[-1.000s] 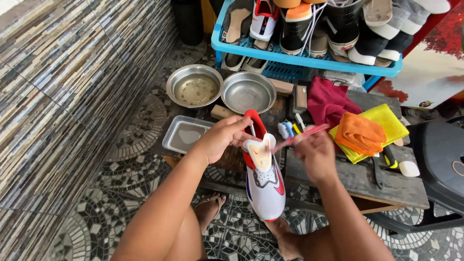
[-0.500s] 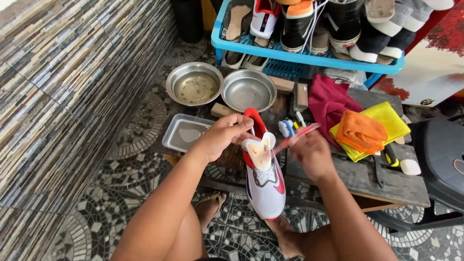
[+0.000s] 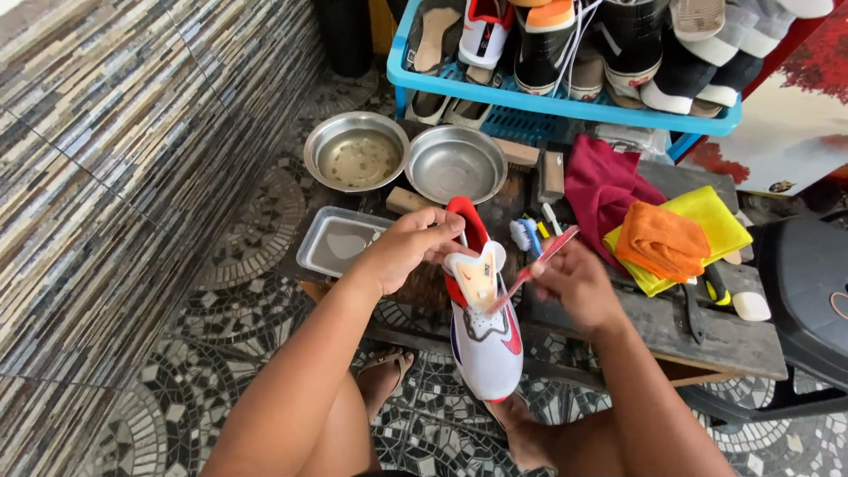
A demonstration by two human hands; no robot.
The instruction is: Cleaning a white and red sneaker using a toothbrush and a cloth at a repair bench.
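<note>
My left hand [image 3: 405, 247] grips the heel end of a white sneaker [image 3: 487, 340] with a red heel and a red and blue side, held toe down over the floor. Its pale tongue [image 3: 477, 276] is pulled up and out. My right hand [image 3: 574, 283] holds a red toothbrush [image 3: 534, 263] slanted downward, its head against the tongue.
Two round metal bowls [image 3: 357, 155] [image 3: 454, 164] and a clear plastic tray [image 3: 338, 243] stand on a low wooden pallet table [image 3: 707, 331] with maroon [image 3: 603, 185], orange [image 3: 661, 243] and yellow [image 3: 711, 221] cloths and brushes. A blue rack [image 3: 565, 108] of shoes stands behind. A tiled wall runs along the left.
My right hand has tilted the red toothbrush from nearly level down onto the sneaker's tongue. The left hand and the shoe have hardly moved.
</note>
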